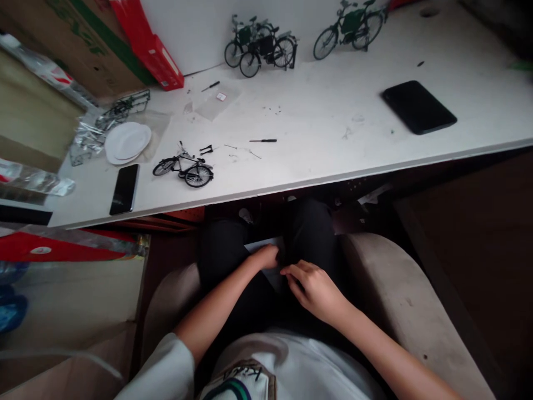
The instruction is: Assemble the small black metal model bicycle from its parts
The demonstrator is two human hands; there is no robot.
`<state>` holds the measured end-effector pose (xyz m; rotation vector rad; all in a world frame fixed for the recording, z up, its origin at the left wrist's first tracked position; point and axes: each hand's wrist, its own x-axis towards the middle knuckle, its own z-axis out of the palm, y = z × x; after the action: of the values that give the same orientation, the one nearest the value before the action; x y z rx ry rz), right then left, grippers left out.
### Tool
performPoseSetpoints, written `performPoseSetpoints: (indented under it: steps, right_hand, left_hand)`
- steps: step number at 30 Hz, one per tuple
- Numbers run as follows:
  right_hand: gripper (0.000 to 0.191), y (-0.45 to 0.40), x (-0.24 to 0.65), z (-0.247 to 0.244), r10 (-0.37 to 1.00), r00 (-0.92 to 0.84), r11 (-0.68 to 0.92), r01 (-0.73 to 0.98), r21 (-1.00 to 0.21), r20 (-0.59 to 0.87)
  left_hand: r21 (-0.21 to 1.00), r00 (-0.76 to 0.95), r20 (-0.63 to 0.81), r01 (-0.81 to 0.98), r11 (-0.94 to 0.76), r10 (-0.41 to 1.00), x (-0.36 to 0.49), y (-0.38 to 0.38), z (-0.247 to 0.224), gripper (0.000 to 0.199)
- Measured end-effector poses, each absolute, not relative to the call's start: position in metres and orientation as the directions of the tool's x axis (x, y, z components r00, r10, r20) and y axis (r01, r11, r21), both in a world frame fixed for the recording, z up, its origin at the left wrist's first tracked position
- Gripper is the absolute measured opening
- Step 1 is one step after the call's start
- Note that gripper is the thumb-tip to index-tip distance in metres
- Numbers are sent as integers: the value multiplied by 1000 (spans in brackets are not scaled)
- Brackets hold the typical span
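My left hand [266,256] is closed low between my knees, beside a pale flat surface [272,278] over my lap; what it holds, if anything, is too small to name. Close to its right, my right hand [310,286] has its thumb and index finger drawn near each other, and nothing can be made out at their tips. On the white table [316,161], a small black model bicycle [185,166] lies on its side. Near it are small black parts [206,149], thin rods and a screwdriver [263,140].
Model bicycles [266,50] stand at the back, another [352,28] to their right. A black phone [125,189], white plates [127,141] and a wrapped bundle of frames are at the left. A black tablet-like object [420,107] lies right. The table edge crosses above my knees.
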<state>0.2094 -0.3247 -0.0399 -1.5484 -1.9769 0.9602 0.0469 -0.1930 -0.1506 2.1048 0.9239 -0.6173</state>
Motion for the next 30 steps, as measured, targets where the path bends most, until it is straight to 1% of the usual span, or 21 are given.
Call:
performPoseSetpoints:
  steps: [2,3,4,6,9,11,12,14,15,18,20,23,25,26,28,30]
  right_hand:
    - [25,-324,212,-40,966,-250,128,685,-717,-66]
    - [25,-324,213,-40,970,-233,122,703,-701,-64]
    - [25,-324,214,-40,975,-214,114,717,-688,-61]
    - [25,-324,216,-38,985,-164,84,735,-672,-57]
    - [25,-324,219,-35,996,-69,15,743,-669,-55]
    - [25,-325,219,-34,999,-31,-5,738,-675,-41]
    - [25,-326,219,-34,999,-33,5,734,-679,-29]
    - [24,-328,218,-35,998,-66,45,726,-686,-4]
    - [24,-329,217,-35,996,-90,70,720,-691,6]
    - [24,-333,215,-36,984,-174,146,682,-717,34]
    - [25,-336,215,-36,971,-235,197,647,-736,54]
    - [26,-337,216,-36,956,-279,249,624,-741,87]
    - [28,-337,217,-36,960,-253,261,628,-733,125]
    - [29,-338,217,-36,960,-236,269,628,-731,150]
    - [29,-340,215,-35,946,-248,321,608,-726,210]
    - [22,-345,209,-34,901,-349,421,560,-713,258]
  left_hand:
    - [439,625,-701,758,-482,344,55,-185,-142,23]
    - [422,614,-714,761,-493,336,60,-181,-136,26]
    - [389,590,-735,771,-504,335,63,-177,-129,29]
    - [284,506,-789,803,-525,348,68,-171,-112,32]
    - [138,399,-837,817,-560,375,67,-167,-78,29]
    - [97,392,-823,811,-577,412,63,-168,-51,28]
    - [97,402,-814,805,-585,419,61,-169,-37,27]
    - [121,451,-782,787,-605,430,60,-172,-15,27]
    - [121,484,-734,783,-610,476,61,-174,-7,31]
    - [170,588,-524,781,-601,616,69,-177,2,40]
    - [235,640,-396,764,-601,658,77,-177,-4,37]
    - [354,710,-271,702,-618,650,88,-177,-21,25]
    - [425,760,-256,643,-637,597,97,-182,-35,16]
    - [442,786,-272,614,-654,555,103,-185,-42,16]
    - [446,820,-369,569,-691,438,117,-193,-56,19]
    - [453,809,-499,549,-702,311,135,-202,-69,19]
